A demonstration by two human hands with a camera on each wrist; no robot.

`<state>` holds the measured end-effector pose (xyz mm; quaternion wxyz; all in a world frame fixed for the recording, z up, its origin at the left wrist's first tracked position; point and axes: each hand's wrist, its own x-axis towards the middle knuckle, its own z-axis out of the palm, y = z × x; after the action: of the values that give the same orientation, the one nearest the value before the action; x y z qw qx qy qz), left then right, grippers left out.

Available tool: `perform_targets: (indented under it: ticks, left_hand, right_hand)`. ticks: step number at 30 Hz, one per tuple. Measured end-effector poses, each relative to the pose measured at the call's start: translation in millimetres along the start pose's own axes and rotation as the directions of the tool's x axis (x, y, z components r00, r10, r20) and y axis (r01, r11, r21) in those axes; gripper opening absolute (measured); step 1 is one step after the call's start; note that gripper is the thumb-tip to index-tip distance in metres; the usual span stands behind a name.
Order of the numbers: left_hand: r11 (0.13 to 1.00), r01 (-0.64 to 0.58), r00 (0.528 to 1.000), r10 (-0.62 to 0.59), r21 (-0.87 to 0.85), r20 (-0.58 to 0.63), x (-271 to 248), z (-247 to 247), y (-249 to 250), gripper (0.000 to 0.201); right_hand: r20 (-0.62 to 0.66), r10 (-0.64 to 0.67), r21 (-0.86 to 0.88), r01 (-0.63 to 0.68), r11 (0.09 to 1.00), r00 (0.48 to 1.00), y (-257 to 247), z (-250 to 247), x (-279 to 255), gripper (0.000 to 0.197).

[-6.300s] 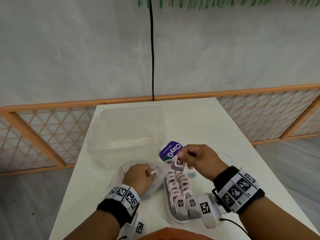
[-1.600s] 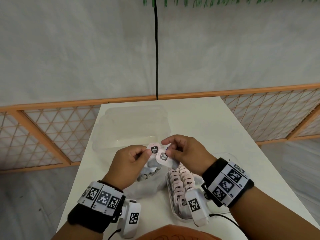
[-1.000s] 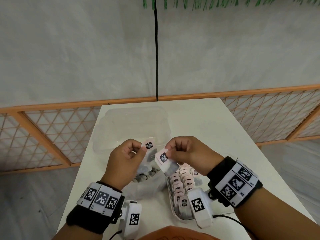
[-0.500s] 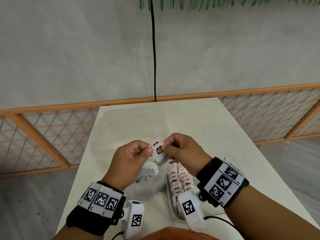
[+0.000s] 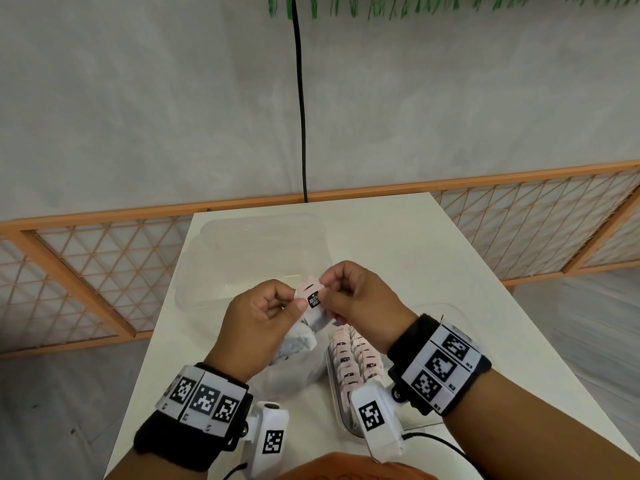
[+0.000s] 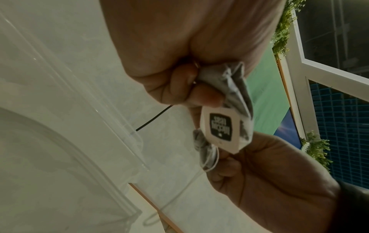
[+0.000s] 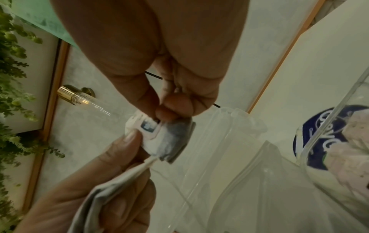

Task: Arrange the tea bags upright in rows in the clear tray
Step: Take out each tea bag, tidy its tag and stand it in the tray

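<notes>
Both hands meet above the table in the head view. My left hand (image 5: 294, 304) and right hand (image 5: 325, 289) pinch tea bags (image 5: 317, 318) whose pink tag (image 5: 313, 299) shows a black logo. In the left wrist view the left hand (image 6: 199, 89) grips a crumpled grey tea bag (image 6: 233, 88), its tag (image 6: 219, 127) hanging down to the right hand (image 6: 225, 157). Seen from the right wrist, the right hand (image 7: 169, 113) pinches a tea bag (image 7: 175, 137), while the left hand (image 7: 135, 149) holds another bag (image 7: 103, 197). The clear tray (image 5: 334, 393) below the right wrist holds upright rows of tea bags (image 5: 353, 358).
A plastic bag (image 5: 294, 341) with loose tea bags lies under the left hand. A large clear container (image 5: 249, 258) stands behind the hands. A purple-labelled packet (image 7: 323, 138) lies near the tray. An orange lattice fence (image 5: 519, 220) runs behind the white table (image 5: 398, 244).
A second ago each hand held its tea bag apart from the other. The hands have since come together and risen slightly, and both now pinch at the same tag.
</notes>
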<state>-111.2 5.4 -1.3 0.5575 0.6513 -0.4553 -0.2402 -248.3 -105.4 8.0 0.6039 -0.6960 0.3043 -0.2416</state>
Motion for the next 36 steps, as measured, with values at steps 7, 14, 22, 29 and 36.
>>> perform_targets:
  ticks: [7, 14, 22, 29, 36]
  left_hand:
    - [0.991, 0.084, 0.996, -0.083, 0.102, -0.007, 4, -1, -10, 0.013]
    - [0.842, 0.301, 0.953, -0.278, 0.448, -0.118, 2, -21, -52, 0.018]
    - [0.847, 0.336, 0.942, -0.301, 0.412, -0.15, 0, -20, -55, 0.018]
    - [0.855, 0.353, 0.936, -0.318, 0.38, -0.154, -3, -23, -57, 0.017]
    - [0.86, 0.367, 0.93, -0.339, 0.354, -0.141, -2, -23, -62, 0.017]
  right_hand:
    - [-0.02, 0.005, -0.196, -0.009, 0.981, 1.0, 9, -39, -3, 0.015]
    - [-0.171, 0.522, -0.347, -0.547, 0.762, 0.835, 83, -96, 3, 0.016]
    - [-0.152, 0.709, -0.632, -0.619, 0.465, 0.688, 96, -82, -6, 0.046]
    - [-0.09, 0.737, -0.801, -0.489, 0.346, 0.669, 108, -79, 8, 0.026]
    - [-0.077, 0.72, -0.783, -0.489, 0.384, 0.689, 122, -77, 13, 0.047]
